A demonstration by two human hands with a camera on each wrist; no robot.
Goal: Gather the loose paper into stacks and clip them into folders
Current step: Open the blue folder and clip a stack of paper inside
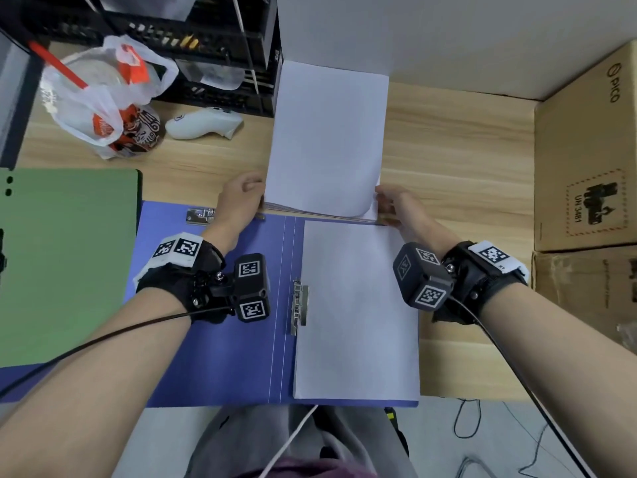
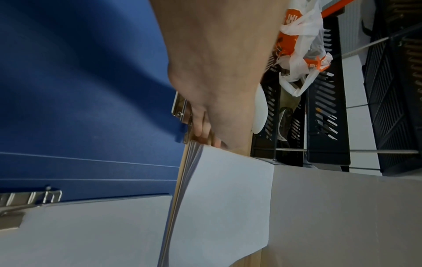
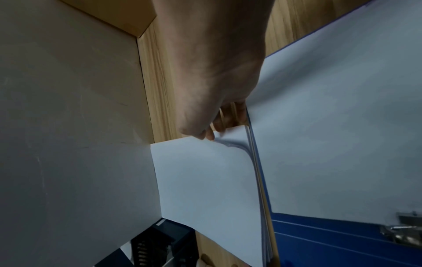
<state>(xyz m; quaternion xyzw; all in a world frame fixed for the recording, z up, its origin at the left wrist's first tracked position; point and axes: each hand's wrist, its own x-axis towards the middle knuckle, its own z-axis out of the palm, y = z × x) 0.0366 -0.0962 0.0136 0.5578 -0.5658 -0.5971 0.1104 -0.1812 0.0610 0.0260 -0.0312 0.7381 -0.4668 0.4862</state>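
Both my hands grip the paper stack [image 1: 327, 139] by its near corners, left hand [image 1: 238, 198] and right hand [image 1: 400, 208], just beyond the open blue folder [image 1: 213, 357]. More sheets [image 1: 358, 312] lie inside it.

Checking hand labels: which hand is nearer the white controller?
Left. The left hand grips the paper stack just below the white controller; the right hand holds the stack's far side.

Head view downward; wrist views close along fingers, sharing paper stack [image 1: 327, 139].
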